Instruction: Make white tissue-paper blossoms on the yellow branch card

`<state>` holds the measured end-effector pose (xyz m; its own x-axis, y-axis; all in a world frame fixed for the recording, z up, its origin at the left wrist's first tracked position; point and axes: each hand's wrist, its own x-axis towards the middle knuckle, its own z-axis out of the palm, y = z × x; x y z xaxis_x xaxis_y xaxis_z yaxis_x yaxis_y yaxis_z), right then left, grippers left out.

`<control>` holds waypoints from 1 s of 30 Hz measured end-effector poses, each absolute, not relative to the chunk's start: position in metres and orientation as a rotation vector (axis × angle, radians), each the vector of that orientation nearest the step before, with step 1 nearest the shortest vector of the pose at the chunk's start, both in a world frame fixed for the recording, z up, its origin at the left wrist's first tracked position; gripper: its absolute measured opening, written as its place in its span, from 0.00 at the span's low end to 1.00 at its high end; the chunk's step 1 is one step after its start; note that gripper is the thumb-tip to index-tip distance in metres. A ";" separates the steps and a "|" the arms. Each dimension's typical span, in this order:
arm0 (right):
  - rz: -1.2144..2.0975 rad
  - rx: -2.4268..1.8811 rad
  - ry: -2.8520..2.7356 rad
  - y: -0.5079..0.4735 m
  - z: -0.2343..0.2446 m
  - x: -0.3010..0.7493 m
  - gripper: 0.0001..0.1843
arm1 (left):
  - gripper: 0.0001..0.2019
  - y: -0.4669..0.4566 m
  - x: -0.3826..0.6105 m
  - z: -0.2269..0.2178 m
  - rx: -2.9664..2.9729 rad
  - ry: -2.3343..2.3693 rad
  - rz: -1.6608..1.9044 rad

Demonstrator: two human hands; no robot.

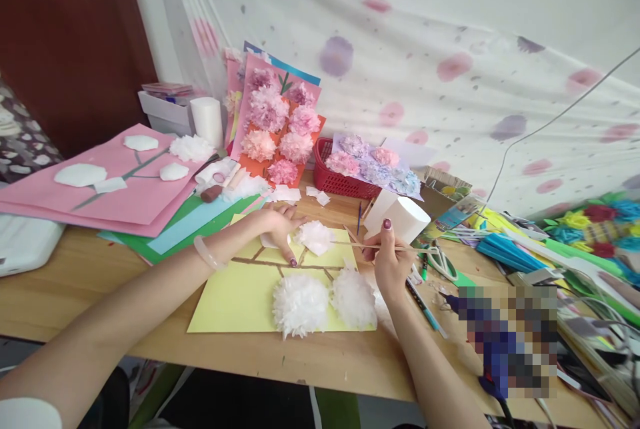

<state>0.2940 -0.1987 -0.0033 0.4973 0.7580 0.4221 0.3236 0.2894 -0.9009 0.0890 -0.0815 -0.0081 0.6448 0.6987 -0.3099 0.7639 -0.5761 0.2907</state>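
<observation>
My left hand (279, 228) lies with spread fingers on the upper part of a yellow paper sheet (225, 302), partly over a white piece. Between thumb and fingers, my right hand (391, 257) grips a thin wooden stick (353, 244), its far end at a small white tissue-paper flower (316, 237) beside my left hand. Brown branch lines run across the sheet. Two fuller white tissue flowers, a left one (300, 304) and a right one (353, 297), sit along its lower edge. Behind my right hand stands a white paper roll (407, 219).
Pink sheets (125, 206) with white pieces lie at left. Finished flower pictures (280, 119) lean at the back beside a red basket (345, 182). Scissors (443, 262), a teal pen (425, 309), a dark blue glue gun (493, 349), cables and coloured paper crowd the right.
</observation>
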 end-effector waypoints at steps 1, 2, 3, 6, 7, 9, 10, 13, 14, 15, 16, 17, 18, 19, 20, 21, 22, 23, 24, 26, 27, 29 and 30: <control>0.427 -1.302 -1.064 -0.198 -0.003 0.292 0.31 | 0.63 -0.081 0.089 -0.009 2.472 1.160 -0.230; 0.484 -1.306 -1.054 -0.197 -0.003 0.291 0.31 | 0.63 -0.080 0.089 -0.009 2.475 1.168 -0.236; 0.549 -1.308 -1.044 -0.195 -0.003 0.290 0.32 | 0.62 -0.079 0.088 -0.007 2.479 1.175 -0.237; 0.709 -1.287 -0.966 -0.189 -0.004 0.289 0.32 | 0.56 -0.079 0.081 0.011 2.466 1.144 -0.087; 0.740 -1.270 -0.929 -0.188 -0.004 0.290 0.31 | 0.51 -0.080 0.078 0.020 2.437 1.094 0.039; 0.783 -1.229 -0.869 -0.185 -0.004 0.293 0.31 | 0.32 -0.084 0.074 0.037 2.316 0.859 0.299; 0.804 -1.208 -0.853 -0.184 -0.004 0.294 0.30 | 0.23 -0.087 0.073 0.044 2.241 0.757 0.370; 0.875 -1.146 -0.821 -0.183 -0.003 0.297 0.29 | 0.13 -0.100 0.082 0.051 2.011 0.638 0.358; 0.892 -1.128 -0.814 -0.183 -0.003 0.298 0.29 | 0.13 -0.105 0.087 0.050 1.939 0.631 0.329; 0.901 -1.115 -0.816 -0.183 -0.002 0.298 0.29 | 0.12 -0.109 0.091 0.047 1.870 0.622 0.305; 0.901 -1.108 -0.825 -0.183 -0.002 0.298 0.29 | 0.11 -0.112 0.096 0.044 1.807 0.609 0.293; 0.890 -1.103 -0.838 -0.184 -0.002 0.298 0.29 | 0.09 -0.114 0.099 0.040 1.751 0.597 0.296; 0.870 -1.099 -0.849 -0.184 -0.001 0.298 0.29 | 0.08 -0.114 0.101 0.038 1.703 0.588 0.314; 0.843 -1.095 -0.857 -0.185 0.000 0.298 0.28 | 0.08 -0.114 0.102 0.036 1.661 0.588 0.348; 0.810 -1.091 -0.865 -0.187 0.001 0.297 0.28 | 0.08 -0.113 0.102 0.035 1.627 0.593 0.391; 0.767 -1.087 -0.871 -0.188 0.003 0.297 0.28 | 0.09 -0.111 0.101 0.034 1.599 0.600 0.436; 0.715 -1.084 -0.874 -0.190 0.004 0.297 0.28 | 0.09 -0.109 0.099 0.035 1.576 0.610 0.478; 0.659 -1.082 -0.873 -0.192 0.006 0.296 0.28 | 0.10 -0.107 0.097 0.035 1.556 0.623 0.516; 0.602 -1.078 -0.864 -0.194 0.007 0.296 0.28 | 0.11 -0.105 0.096 0.036 1.537 0.638 0.550; 0.511 -1.060 -0.814 -0.196 0.010 0.296 0.28 | 0.12 -0.100 0.093 0.036 1.484 0.671 0.604; 0.489 -1.047 -0.783 -0.197 0.010 0.296 0.28 | 0.13 -0.099 0.092 0.036 1.449 0.688 0.617; 0.495 -1.019 -0.741 -0.196 0.010 0.296 0.28 | 0.14 -0.096 0.092 0.035 1.382 0.706 0.605; 0.517 -1.010 -0.739 -0.196 0.009 0.295 0.27 | 0.15 -0.096 0.092 0.034 1.356 0.708 0.582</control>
<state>0.2954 -0.1958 0.0090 0.6519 0.6922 0.3097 -0.0534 0.4493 -0.8918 0.0921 -0.0961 0.0338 0.6658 0.7369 -0.1172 0.0271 0.1331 0.9907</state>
